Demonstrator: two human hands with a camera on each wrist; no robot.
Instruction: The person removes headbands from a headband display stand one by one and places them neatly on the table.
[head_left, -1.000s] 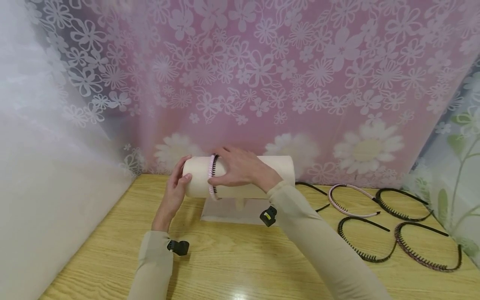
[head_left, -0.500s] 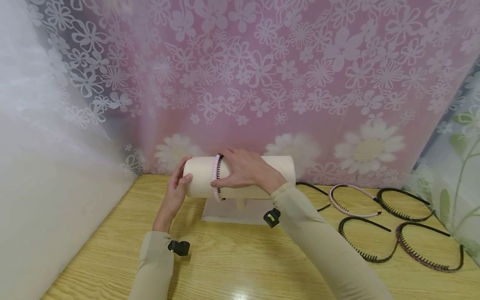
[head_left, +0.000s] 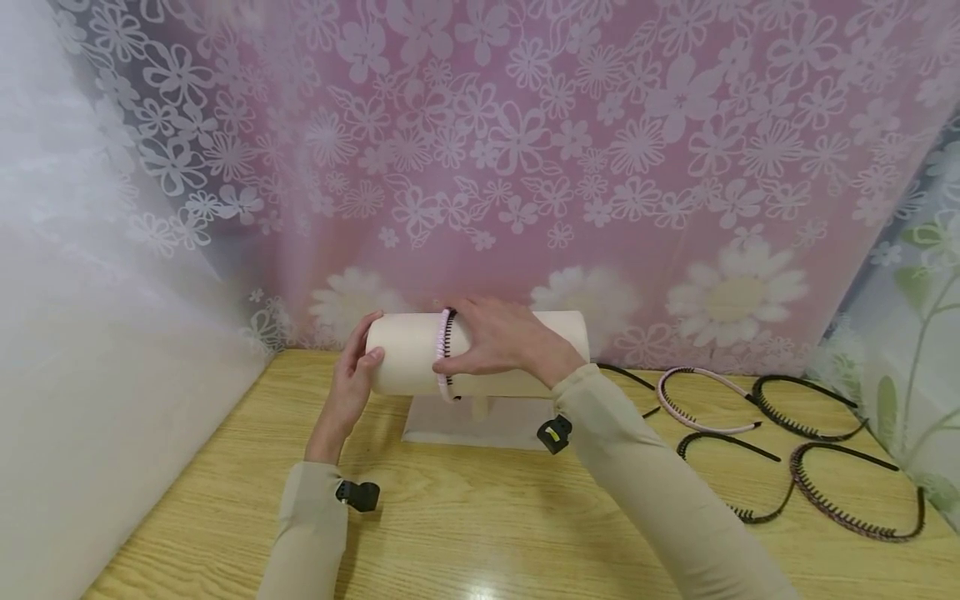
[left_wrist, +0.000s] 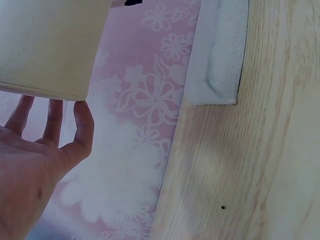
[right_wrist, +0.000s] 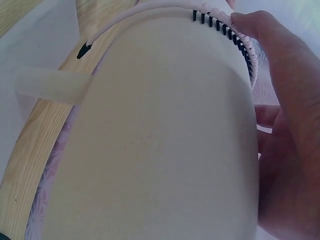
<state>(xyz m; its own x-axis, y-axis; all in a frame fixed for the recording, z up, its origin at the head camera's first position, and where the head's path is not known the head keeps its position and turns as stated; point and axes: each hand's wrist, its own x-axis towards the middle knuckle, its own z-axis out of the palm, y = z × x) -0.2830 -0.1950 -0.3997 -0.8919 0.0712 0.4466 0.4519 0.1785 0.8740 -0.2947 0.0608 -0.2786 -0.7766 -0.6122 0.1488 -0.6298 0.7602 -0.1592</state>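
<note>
A cream padded roll (head_left: 401, 354) lies level on a short post above a pale flat base (head_left: 442, 425), forming a headband stand. Around the roll, left of its middle, sits a pink braided headband (head_left: 444, 354) with black teeth. My right hand (head_left: 510, 337) grips this headband, thumb on its front and fingers behind the roll. In the right wrist view, one black-tipped end (right_wrist: 84, 50) hangs free below. My left hand (head_left: 350, 375) holds the roll's left end. The left wrist view shows several fingertips (left_wrist: 80, 107) against the end's edge; the thumb is hidden there.
On the right of the wooden table (head_left: 450, 525) lie several headbands: a pink one (head_left: 671, 404), black ones (head_left: 802, 383) and a dark patterned one (head_left: 832, 508). A black one (head_left: 630, 375) is partly hidden behind my right arm. A pink floral curtain (head_left: 480, 208) hangs behind the stand.
My right hand has slid the pink headband a little to the right along the roll, toward its middle. The left hand has stayed at the roll's left end.
</note>
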